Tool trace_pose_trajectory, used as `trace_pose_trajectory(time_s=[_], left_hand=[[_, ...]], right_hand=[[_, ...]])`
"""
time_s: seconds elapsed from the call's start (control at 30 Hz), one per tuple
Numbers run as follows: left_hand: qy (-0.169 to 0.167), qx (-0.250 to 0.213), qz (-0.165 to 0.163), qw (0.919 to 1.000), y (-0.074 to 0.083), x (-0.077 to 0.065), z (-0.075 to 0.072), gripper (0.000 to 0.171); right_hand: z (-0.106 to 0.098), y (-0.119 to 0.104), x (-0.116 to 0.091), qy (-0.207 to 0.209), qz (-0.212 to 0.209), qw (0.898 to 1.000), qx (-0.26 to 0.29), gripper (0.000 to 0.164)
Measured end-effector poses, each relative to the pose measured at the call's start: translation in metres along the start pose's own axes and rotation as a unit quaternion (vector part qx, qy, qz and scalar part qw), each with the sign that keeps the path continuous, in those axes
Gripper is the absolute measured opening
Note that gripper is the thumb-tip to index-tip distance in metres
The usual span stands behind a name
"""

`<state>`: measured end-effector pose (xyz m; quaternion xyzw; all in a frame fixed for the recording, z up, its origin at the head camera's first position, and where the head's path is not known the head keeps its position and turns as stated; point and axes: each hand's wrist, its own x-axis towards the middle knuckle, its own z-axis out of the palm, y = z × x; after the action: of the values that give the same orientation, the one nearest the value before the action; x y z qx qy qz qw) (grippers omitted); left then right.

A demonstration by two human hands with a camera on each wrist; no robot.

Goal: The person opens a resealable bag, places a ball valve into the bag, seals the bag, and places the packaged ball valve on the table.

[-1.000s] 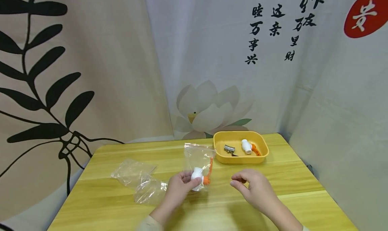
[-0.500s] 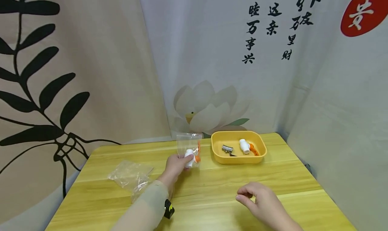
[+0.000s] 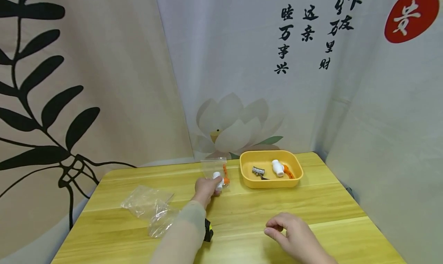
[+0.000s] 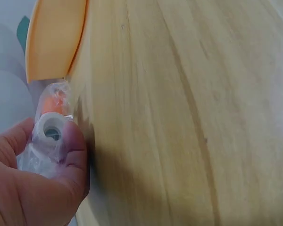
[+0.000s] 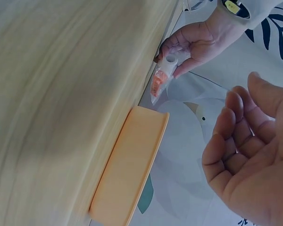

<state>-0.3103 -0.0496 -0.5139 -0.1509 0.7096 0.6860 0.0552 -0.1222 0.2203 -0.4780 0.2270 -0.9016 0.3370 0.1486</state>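
My left hand (image 3: pixel 205 189) pinches a clear zip bag (image 3: pixel 212 166) near the back of the table, left of the yellow tray. Inside the bag is a white plastic valve (image 3: pixel 218 177) with an orange handle. In the left wrist view, thumb and fingers grip the bag around the white body (image 4: pixel 53 123), whose round opening faces the camera. My right hand (image 3: pixel 290 232) hovers over the front right of the table, fingers loosely curled, holding nothing. The right wrist view shows its palm and bent fingers (image 5: pixel 247 141).
A yellow tray (image 3: pixel 271 184) stands at the back, holding a small metal fitting (image 3: pixel 258 171) and a second white valve (image 3: pixel 277 167) with an orange handle. Crumpled clear bags (image 3: pixel 145 202) lie on the left of the wooden table (image 3: pixel 238 225). A printed curtain hangs behind.
My left hand has carried the bagged valve away toward the back of the table and lowered it beside the tray. My right hand has drawn back slightly toward the front edge.
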Motion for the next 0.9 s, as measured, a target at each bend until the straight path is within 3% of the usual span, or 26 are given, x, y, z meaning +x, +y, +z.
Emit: trace_pose_trajectory(time_s=[0.2,0.4,0.67,0.9], left_hand=[[0.023,0.058,0.014,0.9979,-0.002,0.004,0.0,0.045],[0.042,0.134,0.013,0.99,-0.004,0.005,0.001,0.042],[0.04,0.166,0.034,0.9847,-0.004,0.003,0.001,0.043],[0.055,0.23,0.09,0.9675,-0.001,-0.007,0.0,0.044]], right_hand=[[0.004,-0.004,-0.001,0.009,-0.012,1.0,0.0,0.012],[0.004,-0.005,-0.001,0.001,-0.006,1.0,-0.002,0.012],[0.004,-0.004,-0.004,0.0,-0.007,1.0,-0.005,0.01],[0.002,-0.006,-0.004,-0.017,0.011,1.0,0.001,0.007]])
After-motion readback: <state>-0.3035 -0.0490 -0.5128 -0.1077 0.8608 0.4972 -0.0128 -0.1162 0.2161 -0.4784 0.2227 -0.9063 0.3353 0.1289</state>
